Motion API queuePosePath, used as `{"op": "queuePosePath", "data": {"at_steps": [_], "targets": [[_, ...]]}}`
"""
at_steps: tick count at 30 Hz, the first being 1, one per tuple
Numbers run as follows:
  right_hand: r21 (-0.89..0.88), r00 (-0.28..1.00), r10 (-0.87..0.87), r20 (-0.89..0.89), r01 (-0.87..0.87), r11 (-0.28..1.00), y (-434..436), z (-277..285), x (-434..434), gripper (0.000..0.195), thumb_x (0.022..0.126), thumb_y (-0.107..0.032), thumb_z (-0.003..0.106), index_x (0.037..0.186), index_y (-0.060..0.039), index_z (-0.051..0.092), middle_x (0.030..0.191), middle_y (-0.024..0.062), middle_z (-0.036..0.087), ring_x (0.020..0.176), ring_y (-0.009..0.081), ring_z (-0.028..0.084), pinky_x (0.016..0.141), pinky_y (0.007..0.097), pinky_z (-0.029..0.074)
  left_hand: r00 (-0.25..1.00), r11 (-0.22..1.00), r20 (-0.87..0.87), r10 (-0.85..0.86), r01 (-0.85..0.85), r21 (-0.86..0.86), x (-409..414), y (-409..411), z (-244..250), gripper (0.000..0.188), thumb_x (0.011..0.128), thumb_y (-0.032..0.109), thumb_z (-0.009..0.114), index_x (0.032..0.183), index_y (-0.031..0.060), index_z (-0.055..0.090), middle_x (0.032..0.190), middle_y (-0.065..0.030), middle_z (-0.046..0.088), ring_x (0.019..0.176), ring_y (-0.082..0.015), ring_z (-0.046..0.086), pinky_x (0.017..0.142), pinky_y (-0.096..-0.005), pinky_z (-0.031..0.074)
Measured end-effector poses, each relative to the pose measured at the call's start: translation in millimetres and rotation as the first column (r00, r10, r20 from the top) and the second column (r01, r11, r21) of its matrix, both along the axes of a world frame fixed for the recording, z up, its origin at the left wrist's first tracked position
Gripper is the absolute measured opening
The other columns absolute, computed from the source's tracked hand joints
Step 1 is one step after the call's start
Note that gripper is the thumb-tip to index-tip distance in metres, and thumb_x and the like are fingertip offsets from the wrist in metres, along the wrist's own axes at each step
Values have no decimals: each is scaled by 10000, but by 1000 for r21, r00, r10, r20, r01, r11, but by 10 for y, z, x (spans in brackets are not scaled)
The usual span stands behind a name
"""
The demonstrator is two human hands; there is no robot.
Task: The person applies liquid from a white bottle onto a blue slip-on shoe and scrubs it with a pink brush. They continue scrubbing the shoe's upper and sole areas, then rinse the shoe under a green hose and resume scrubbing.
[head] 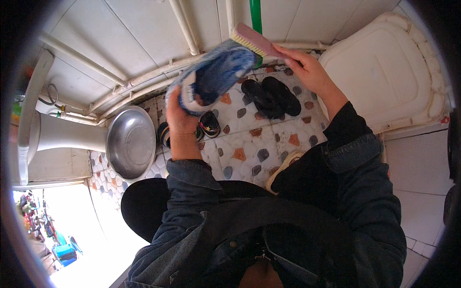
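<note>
My left hand [182, 117] grips a blue shoe [221, 75] with a white band at the end nearest my palm. The shoe is raised above the floor and looks blurred. In my right hand [306, 66] is the handle of a pink scrub brush [254, 39] with pale yellow bristles. Those bristles are at the shoe's far end and seem to touch it. Below my left hand, partly hidden by it, a dark shoe with a colourful pattern [209, 124] stands on the floor.
A pair of black slippers [272, 97] lies on the pebble-patterned tile floor [248, 153]. To the left, a metal basin [131, 143] leans by a white pedestal sink [72, 130]. Pipes [144, 86] run along the tiled wall. A large white plastic lid or tub [378, 72] stands at right.
</note>
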State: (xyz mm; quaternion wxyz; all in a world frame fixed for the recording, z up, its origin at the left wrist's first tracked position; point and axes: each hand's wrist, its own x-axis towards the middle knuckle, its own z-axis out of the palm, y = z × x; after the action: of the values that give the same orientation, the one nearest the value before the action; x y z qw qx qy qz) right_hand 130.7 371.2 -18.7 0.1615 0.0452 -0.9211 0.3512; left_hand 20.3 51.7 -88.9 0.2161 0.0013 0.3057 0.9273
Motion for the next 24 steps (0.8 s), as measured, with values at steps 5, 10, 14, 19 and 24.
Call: {"op": "queuePosePath", "data": {"at_steps": [5, 10, 14, 19, 24], "targets": [[-19, 997, -5, -75, 3, 1000, -5, -12, -36, 389, 978, -150, 515, 1361, -208, 548, 1282, 87, 619, 1123, 232, 606, 978, 337, 460, 999, 984, 27, -18, 13, 176, -54, -19, -179, 337, 963, 286, 474, 1160, 41, 596, 1054, -101, 670, 972, -270, 639, 880, -446, 493], [-61, 999, -4, -34, 2, 998, -39, -36, -4, 386, 984, -145, 514, 1367, -190, 540, 1280, 75, 624, 1123, 216, 609, 981, 327, 456, 996, 924, -4, -89, 84, 373, -111, -126, -90, 366, 960, 311, 446, 1145, 43, 614, 1145, -120, 638, 1056, -318, 581, 989, -564, 401], [-119, 998, 14, -66, -22, 993, -140, -1, -17, 390, 992, -139, 510, 1379, -189, 529, 1269, 57, 629, 1064, 166, 616, 915, 295, 492, 988, 983, 143, 57, -81, 167, 41, 97, 84, 296, 967, 312, 465, 993, 75, 641, 900, -45, 673, 795, -224, 618, 819, -470, 502], [-221, 991, -8, -137, -23, 975, -304, 38, -18, 392, 1001, -134, 503, 1385, -208, 527, 1229, 18, 636, 939, 97, 602, 763, 234, 513, 989, 967, 108, -102, 73, 244, -72, 89, -263, 258, 975, 304, 447, 968, 91, 593, 867, -44, 588, 799, -241, 564, 770, -435, 466], [-238, 995, -35, -92, 12, 971, -332, -58, -42, 403, 1004, -167, 510, 1406, -192, 499, 1214, 31, 630, 908, 104, 582, 797, 248, 495, 975, 871, 42, -217, 174, 460, -44, 187, -473, 401, 987, 314, 400, 1226, 58, 596, 1237, -146, 617, 1137, -366, 572, 998, -571, 435]]}}
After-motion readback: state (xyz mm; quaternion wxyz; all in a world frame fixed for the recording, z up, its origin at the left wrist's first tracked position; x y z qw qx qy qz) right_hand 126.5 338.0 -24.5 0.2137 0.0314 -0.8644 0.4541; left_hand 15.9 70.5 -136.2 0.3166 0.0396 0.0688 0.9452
